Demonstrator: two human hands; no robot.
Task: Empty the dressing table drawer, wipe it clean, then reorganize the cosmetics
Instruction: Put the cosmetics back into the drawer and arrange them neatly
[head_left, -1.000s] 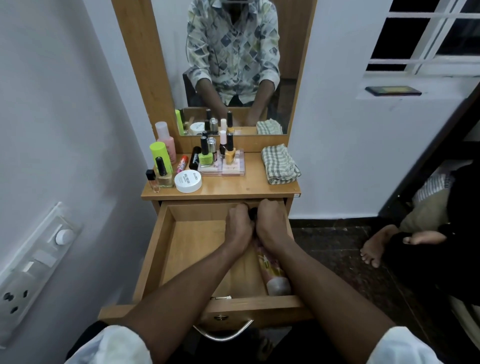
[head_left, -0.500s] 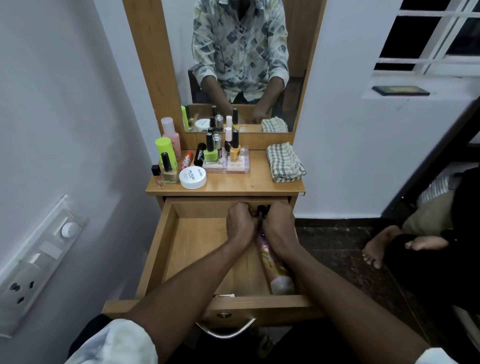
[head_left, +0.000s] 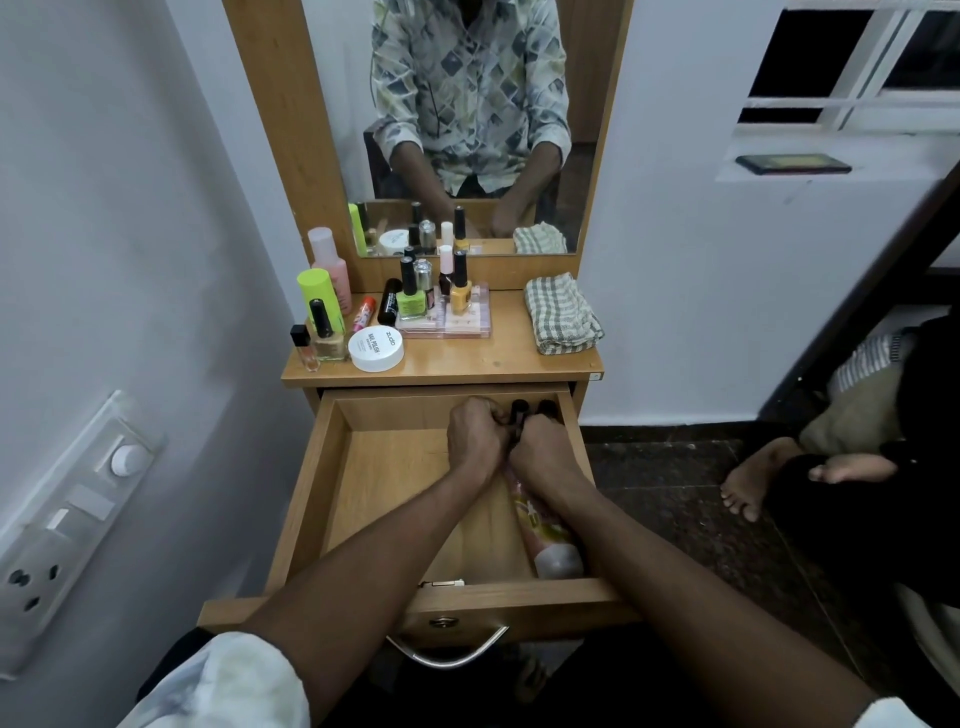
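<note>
A: Grip check: left hand (head_left: 475, 434) and right hand (head_left: 545, 457) are both curled tight on small dark-capped bottles (head_left: 519, 410) at the drawer (head_left: 332, 467) back right corner.

B: What else is inside?

A: One pink tube (head_left: 550, 540) along its right wall. Remaining cosmetics sit on the tabletop (head_left: 467, 358).

Head-worn view, forward and down, close over open drawer (head_left: 332, 467).

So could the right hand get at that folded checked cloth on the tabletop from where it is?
Probably yes. The right hand is in the open drawer, the checked cloth lies just above on the tabletop's right side, nothing between them. The hand seems busy with dark-capped bottles, though.
</note>
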